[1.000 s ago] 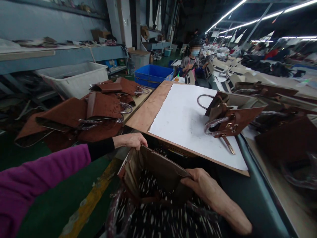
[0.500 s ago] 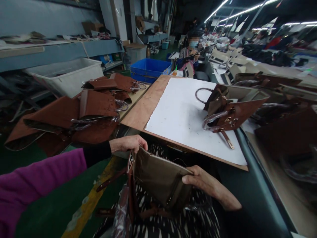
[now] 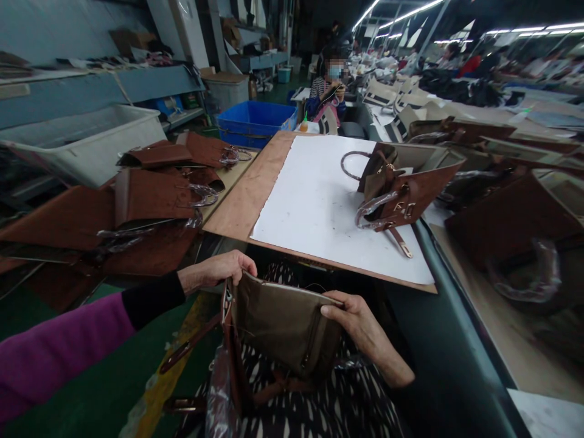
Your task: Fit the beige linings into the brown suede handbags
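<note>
A brown handbag (image 3: 283,325) with an olive lining and a zip inside rests on my lap, its lining side facing me. At its upper left corner, my left hand (image 3: 223,267) pinches the top edge. My right hand (image 3: 353,316) grips the upper right edge, thumb on the lining and fingers behind. Straps with metal ends hang from the bag's left side, and one handle is wrapped in clear plastic. On the table ahead, a second brown handbag (image 3: 424,194) lies tilted, its handles and a strap spread on white paper (image 3: 305,201).
Several brown bag pieces (image 3: 150,201) are piled at the left. More bags (image 3: 515,225) lie along the right bench. Beyond the wooden board (image 3: 228,213) stand a blue bin (image 3: 255,118) and a grey tub (image 3: 86,143). A masked person (image 3: 328,97) sits farther back.
The view has swung slightly right, so the surroundings shift left. Both hands keep their hold on the bag's top edge, with the lining held a little flatter.
</note>
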`<act>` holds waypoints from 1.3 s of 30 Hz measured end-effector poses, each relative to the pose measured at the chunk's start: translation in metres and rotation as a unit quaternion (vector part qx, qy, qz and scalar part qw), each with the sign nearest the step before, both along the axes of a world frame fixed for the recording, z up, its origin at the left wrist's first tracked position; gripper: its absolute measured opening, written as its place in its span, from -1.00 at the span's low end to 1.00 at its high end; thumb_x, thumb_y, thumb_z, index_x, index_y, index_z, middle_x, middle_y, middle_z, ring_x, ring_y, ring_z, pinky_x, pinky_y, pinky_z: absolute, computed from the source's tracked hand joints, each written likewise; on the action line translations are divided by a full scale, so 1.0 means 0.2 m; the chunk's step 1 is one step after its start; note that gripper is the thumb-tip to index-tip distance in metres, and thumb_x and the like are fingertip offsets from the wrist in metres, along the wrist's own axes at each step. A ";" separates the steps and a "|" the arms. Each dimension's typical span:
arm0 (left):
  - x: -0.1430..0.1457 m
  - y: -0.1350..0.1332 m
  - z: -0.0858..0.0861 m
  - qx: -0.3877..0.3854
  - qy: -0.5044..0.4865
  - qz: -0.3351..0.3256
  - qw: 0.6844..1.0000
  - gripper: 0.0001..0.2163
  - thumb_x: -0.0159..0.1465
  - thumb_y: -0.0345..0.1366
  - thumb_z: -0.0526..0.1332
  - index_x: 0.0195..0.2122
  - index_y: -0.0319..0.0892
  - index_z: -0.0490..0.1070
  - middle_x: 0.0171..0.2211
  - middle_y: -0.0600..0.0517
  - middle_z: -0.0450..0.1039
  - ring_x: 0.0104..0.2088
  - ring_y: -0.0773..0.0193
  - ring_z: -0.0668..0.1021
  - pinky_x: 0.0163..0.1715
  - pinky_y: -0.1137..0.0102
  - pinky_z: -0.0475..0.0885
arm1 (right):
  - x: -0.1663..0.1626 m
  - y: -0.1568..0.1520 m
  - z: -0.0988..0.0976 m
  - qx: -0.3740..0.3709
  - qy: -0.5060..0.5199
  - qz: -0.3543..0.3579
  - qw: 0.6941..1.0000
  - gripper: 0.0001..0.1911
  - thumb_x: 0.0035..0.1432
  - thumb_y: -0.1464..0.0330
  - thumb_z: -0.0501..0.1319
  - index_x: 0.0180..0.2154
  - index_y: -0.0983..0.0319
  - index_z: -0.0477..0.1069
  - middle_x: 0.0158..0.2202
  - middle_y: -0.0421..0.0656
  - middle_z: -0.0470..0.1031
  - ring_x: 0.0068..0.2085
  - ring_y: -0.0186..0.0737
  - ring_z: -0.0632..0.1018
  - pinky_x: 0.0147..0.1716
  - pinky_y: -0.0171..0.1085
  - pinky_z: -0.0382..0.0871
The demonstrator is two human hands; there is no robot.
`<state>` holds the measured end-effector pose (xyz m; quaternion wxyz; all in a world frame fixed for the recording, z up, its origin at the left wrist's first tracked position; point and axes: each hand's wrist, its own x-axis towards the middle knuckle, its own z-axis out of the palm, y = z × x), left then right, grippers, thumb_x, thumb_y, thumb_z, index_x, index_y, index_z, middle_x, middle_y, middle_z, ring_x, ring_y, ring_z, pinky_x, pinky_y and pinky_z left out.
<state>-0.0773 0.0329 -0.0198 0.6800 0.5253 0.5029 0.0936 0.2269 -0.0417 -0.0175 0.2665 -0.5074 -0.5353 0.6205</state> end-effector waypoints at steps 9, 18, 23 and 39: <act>0.00 0.00 -0.01 -0.011 0.014 0.002 1.000 -0.68 -0.30 -0.50 0.02 -0.47 -0.24 0.40 -0.61 0.09 0.38 -0.65 0.37 0.33 -0.73 0.54 0.14 | 0.02 -0.02 -0.01 0.003 0.011 -0.007 1.000 -0.71 0.05 0.22 0.19 -0.27 0.30 0.49 -0.45 -0.22 0.46 -0.43 -0.30 0.40 -0.44 -0.36 0.19; 0.04 -0.02 0.04 0.017 0.032 0.019 0.999 -0.67 -0.32 -0.49 0.00 -0.50 -0.27 0.42 -0.64 0.08 0.36 -0.65 0.35 0.34 -0.73 0.53 0.12 | 0.02 -0.02 -0.01 0.003 -0.038 0.015 0.999 -0.63 0.13 0.14 0.09 -0.30 0.32 0.45 -0.52 -0.21 0.42 -0.50 -0.31 0.39 -0.53 -0.35 0.20; 0.06 -0.03 0.07 0.030 0.042 0.041 0.998 -0.69 -0.33 -0.50 -0.01 -0.53 -0.28 0.40 -0.65 0.08 0.36 -0.64 0.36 0.33 -0.72 0.53 0.11 | -0.01 -0.05 -0.04 0.152 -0.204 -0.054 0.966 -0.59 0.15 0.17 0.07 -0.02 0.24 0.31 -0.14 -0.06 0.48 -0.13 -0.08 0.47 -0.16 -0.15 0.34; 0.06 -0.06 0.09 0.073 0.047 0.020 0.996 -0.65 -0.31 -0.51 -0.02 -0.48 -0.28 0.43 -0.65 0.10 0.32 -0.64 0.37 0.32 -0.70 0.54 0.14 | -0.43 -0.02 0.03 0.444 -0.343 0.005 0.828 -0.85 0.10 0.46 0.12 -0.26 0.23 0.39 -0.07 -0.05 0.42 -0.06 -0.08 0.41 -0.07 -0.06 0.33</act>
